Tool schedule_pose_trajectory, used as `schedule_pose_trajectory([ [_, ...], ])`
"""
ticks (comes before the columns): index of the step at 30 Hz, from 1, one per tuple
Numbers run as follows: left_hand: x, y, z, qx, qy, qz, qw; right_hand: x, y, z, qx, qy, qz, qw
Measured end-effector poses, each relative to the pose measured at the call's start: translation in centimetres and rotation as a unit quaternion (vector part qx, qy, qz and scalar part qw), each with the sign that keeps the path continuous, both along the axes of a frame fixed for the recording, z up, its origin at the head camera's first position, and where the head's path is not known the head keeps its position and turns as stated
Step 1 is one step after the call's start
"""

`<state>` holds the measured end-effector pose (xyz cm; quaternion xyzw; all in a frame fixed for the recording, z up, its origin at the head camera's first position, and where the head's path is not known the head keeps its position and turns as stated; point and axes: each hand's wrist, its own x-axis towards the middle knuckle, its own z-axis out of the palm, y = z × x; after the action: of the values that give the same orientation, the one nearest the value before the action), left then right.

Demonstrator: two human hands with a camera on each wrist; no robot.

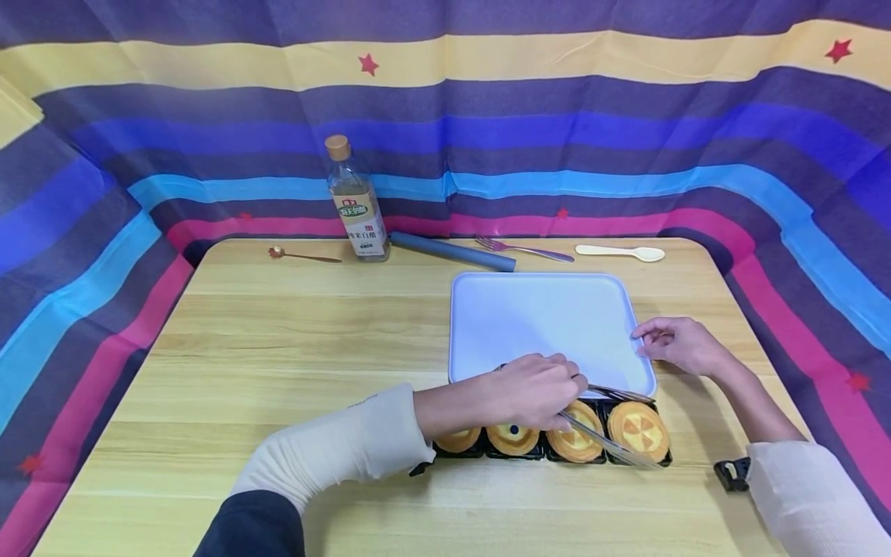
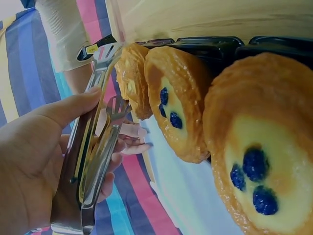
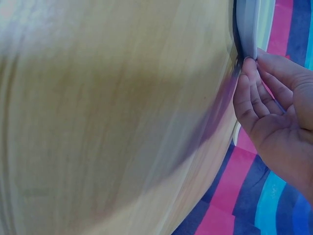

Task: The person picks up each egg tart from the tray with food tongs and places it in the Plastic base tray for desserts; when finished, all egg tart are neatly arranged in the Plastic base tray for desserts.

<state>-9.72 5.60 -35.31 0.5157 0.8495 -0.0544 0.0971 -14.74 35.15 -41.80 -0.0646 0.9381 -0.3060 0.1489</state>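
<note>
My left hand [image 1: 536, 391] grips metal food tongs [image 1: 604, 441], reaching across a row of several egg tarts [image 1: 639, 433]. The two arms of the tongs stand apart, their tips near the rightmost tart; whether they touch it I cannot tell. In the left wrist view, dark berries top the nearer tarts [image 2: 181, 98], which sit in a black plastic holder [image 2: 210, 46]. Just behind the row lies a pale blue-white tray [image 1: 543, 317]. At its right rim my right hand [image 1: 685, 344] pinches the edge between thumb and fingers, as the right wrist view shows.
Along the table's back edge are a small brown spoon [image 1: 306, 256], a labelled vinegar bottle [image 1: 358, 205], a grey-blue roll [image 1: 452, 251], a fork [image 1: 525, 248] and a cream-coloured spoon [image 1: 619, 251]. Striped cloth [image 1: 445, 131] hangs round the wooden table [image 1: 278, 333].
</note>
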Motion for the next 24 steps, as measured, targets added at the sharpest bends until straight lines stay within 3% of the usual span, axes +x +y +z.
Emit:
schedule_pose_trajectory([
  [7, -0.2, -0.2, 0.6, -0.006, -0.03, 0.012, 0.9995, 0.0, -0.1, 0.0, -0.003, 0.008, 0.006, 1.0],
  [13, -0.3, -1.8, 2.0, 0.018, -0.035, 0.002, 0.9992, 0.2, -0.1, 0.1, -0.003, 0.0, 0.001, 1.0],
  [19, -0.8, -5.2, 3.3, 0.086, -0.032, 0.025, 0.9955, 0.1, -0.2, 0.1, 0.011, 0.014, 0.006, 1.0],
  [24, -1.2, -8.8, 3.5, 0.175, -0.026, 0.074, 0.9814, 0.1, -0.2, 0.0, 0.006, 0.008, 0.002, 1.0],
])
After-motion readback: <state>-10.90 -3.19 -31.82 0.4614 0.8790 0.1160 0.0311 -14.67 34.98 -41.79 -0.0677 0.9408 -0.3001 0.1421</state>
